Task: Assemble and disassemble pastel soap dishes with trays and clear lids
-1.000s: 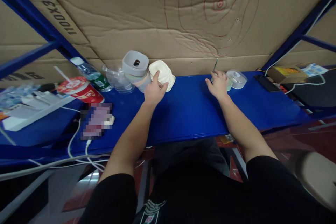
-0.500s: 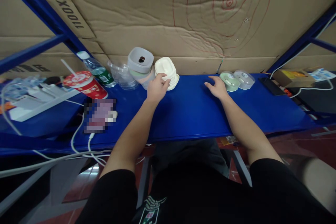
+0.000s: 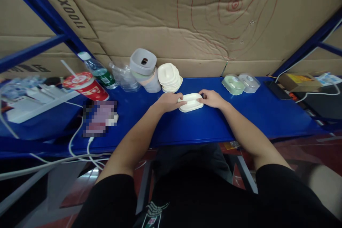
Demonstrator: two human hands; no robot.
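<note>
A cream-coloured, rounded plastic tray-like piece (image 3: 191,103) with a raised middle is at the centre of the blue table. My left hand (image 3: 169,102) grips its left end, thumb on top. At its right end my right hand (image 3: 211,99) pinches the rim between thumb and fingers. Behind my left hand leans a stack of matching cream pieces (image 3: 169,77). Left of that stack stand nested grey containers (image 3: 143,64), the top one with an oval hole. To the right, a green-based case (image 3: 233,84) with a clear cover sits beside a greyish one (image 3: 249,83).
Clear plastic covers (image 3: 127,79), a water bottle (image 3: 103,74) and a red paper cup with a straw (image 3: 91,89) stand at the left. White cables (image 3: 77,139) hang over the front left edge. A dark phone-like slab (image 3: 278,89) and an open cardboard box (image 3: 300,82) are at the right.
My left hand has brought one cream piece from the stack forward and right to the table's middle. My right hand has moved left and taken hold of its other end.
</note>
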